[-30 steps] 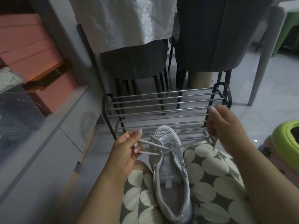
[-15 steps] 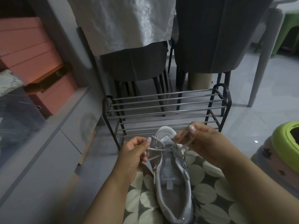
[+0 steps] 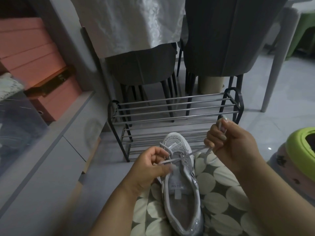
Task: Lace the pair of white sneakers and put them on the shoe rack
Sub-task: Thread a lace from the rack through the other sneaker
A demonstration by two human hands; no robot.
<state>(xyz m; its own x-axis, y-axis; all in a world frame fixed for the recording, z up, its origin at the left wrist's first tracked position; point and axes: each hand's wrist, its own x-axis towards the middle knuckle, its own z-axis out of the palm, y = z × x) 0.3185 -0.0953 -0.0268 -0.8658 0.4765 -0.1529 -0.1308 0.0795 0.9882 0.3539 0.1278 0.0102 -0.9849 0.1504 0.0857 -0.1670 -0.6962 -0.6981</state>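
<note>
One white sneaker (image 3: 180, 189) lies on my lap, toe pointing away, on a grey cloth with pale spots (image 3: 219, 198). A white lace (image 3: 172, 161) crosses its lowest eyelets near the toe. My left hand (image 3: 150, 169) pinches one lace end at the shoe's left side. My right hand (image 3: 231, 143) grips the other end, pulled up and out to the right of the toe. The two-tier metal shoe rack (image 3: 175, 111) stands on the floor just beyond the shoe, and both tiers are bare. The second sneaker is not in view.
Two dark chairs (image 3: 218, 41) and a white tablecloth (image 3: 129, 23) stand behind the rack. A grey cabinet (image 3: 51, 150) with pink boxes (image 3: 34, 53) runs along the left. A green and pink stool (image 3: 300, 150) sits at the right, near a white table leg (image 3: 276, 68).
My right hand has drawn its lace end away from the toe, out and up to the right. My left hand stays at the shoe's left side, still pinching its end.
</note>
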